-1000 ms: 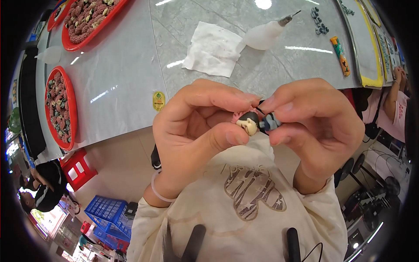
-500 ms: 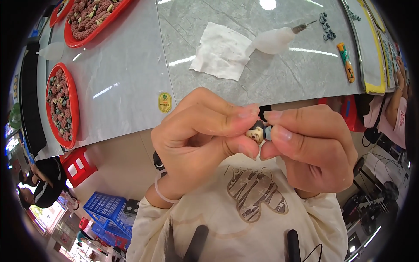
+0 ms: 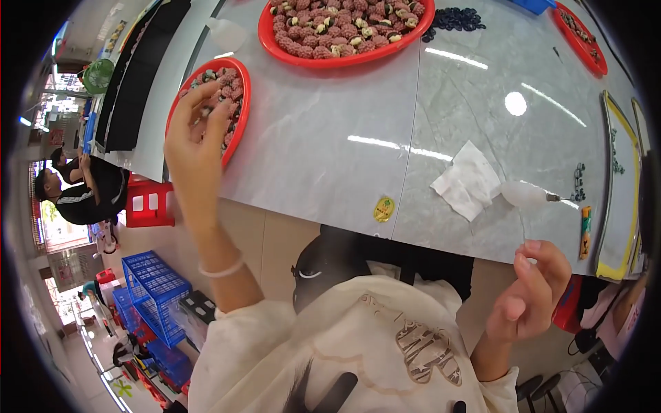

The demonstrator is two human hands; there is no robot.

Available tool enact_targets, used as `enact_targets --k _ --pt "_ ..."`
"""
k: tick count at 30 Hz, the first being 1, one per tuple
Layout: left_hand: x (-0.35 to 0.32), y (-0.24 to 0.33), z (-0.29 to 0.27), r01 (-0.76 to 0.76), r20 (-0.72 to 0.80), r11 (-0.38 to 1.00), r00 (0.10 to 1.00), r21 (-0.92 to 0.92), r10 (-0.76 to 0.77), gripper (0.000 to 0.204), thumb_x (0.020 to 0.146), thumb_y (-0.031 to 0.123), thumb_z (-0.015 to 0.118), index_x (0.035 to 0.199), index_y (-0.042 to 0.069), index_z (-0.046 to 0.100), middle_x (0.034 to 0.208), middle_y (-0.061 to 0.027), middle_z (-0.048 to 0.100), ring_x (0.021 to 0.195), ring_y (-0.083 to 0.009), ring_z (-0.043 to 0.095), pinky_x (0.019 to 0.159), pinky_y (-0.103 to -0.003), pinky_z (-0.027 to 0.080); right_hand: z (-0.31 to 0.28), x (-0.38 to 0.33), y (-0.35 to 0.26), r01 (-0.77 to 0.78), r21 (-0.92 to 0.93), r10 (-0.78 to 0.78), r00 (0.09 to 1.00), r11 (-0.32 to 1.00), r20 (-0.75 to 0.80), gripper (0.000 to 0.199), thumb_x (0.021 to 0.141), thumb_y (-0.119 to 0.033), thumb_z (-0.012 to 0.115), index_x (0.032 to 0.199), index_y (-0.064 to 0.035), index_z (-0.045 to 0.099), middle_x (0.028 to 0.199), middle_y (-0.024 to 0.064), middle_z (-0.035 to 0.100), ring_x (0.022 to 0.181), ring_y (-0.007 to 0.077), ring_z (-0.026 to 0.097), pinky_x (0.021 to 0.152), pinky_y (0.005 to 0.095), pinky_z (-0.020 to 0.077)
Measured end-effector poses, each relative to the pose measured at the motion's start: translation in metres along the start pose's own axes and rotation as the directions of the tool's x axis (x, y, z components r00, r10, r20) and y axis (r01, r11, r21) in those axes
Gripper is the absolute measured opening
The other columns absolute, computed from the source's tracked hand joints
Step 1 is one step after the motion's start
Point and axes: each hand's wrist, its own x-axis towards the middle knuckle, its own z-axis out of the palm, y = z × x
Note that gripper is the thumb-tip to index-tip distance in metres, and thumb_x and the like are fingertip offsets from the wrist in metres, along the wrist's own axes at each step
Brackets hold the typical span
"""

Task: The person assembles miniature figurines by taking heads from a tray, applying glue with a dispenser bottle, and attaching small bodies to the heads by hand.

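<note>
From my remote seat, I see the left hand (image 3: pixel 193 148) half-curled over the small red tray (image 3: pixel 246 103) of knobbly pink figurine pieces (image 3: pixel 226 77); whether it grips one, I cannot tell. Well right of that tray, the right hand (image 3: pixel 536 292) is loosely open, apparently empty. Many pieces seem done; blue-grey pieces (image 3: pixel 577 184), far right of the tray, seem left.

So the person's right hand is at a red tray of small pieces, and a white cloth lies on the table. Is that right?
Not quite: the head view shows the left hand at the red tray of small pieces. A white cloth does lie on the table.
</note>
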Motion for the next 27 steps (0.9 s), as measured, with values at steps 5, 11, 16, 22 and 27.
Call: enact_targets --k 5,11,16,22,27 --pt "0.04 0.006 -0.02 0.046 0.069 0.914 0.994 0.403 -0.081 0.02 0.078 0.013 0.052 0.093 0.001 0.058 0.09 -0.0098 0.058 0.079 -0.0196 0.056 0.07 -0.027 0.043 0.002 0.0 0.007 -0.061 0.033 0.061 0.998 0.998 -0.008 0.041 0.085 -0.037 0.042 0.092 0.0014 0.054 0.09 0.0173 0.05 0.077 0.0232 0.048 0.062 0.0302 0.0392" --pt "0.106 0.034 0.07 -0.468 0.474 0.867 0.731 -0.175 0.49 0.021 0.079 0.015 0.051 0.096 0.003 0.054 0.093 -0.0082 0.056 0.084 -0.0174 0.053 0.074 -0.028 0.041 0.003 0.012 0.004 -0.092 0.096 0.094 0.995 0.991 -0.016 0.032 0.084 -0.028 0.047 0.086 0.0032 0.055 0.075 0.0136 0.053 0.066 0.0196 0.048 0.056 0.0263 0.0379" --pt "0.13 0.017 0.135 -0.525 0.503 0.85 0.725 -0.037 0.47 0.022 0.074 0.019 0.06 0.085 0.003 0.05 0.083 -0.0053 0.052 0.077 -0.0129 0.048 0.067 -0.025 0.04 -0.004 0.006 0.011 -0.156 0.093 0.158 0.987 0.983 -0.01 0.026 0.083 -0.02 0.051 0.085 0.0048 0.055 0.071 0.0122 0.053 0.062 0.0162 0.047 0.052 0.0226 0.0372" --pt "0.136 0.015 0.118 -0.417 0.578 0.905 0.719 -0.085 0.385 0.02 0.07 0.016 0.062 0.073 0.001 0.05 0.07 -0.0057 0.054 0.065 -0.0178 0.051 0.061 -0.029 0.041 -0.021 0.001 0.029 -0.376 0.152 0.396 0.908 0.914 -0.137 0.018 0.081 -0.013 0.051 0.088 0.0033 0.055 0.082 0.0108 0.055 0.068 0.015 0.048 0.06 0.0225 0.0394" --pt "0.094 0.041 0.083 0.09 0.528 0.912 0.836 -0.4 0.149 0.015 0.073 0.015 0.061 0.077 0.002 0.055 0.068 -0.0004 0.055 0.065 -0.0076 0.051 0.062 -0.022 0.041 0.004 0.037 0.028 -0.391 0.052 0.392 0.92 0.919 -0.018 0.02 0.075 -0.006 0.057 0.093 0.0027 0.055 0.088 0.0123 0.056 0.08 0.0184 0.051 0.07 0.0261 0.0393"
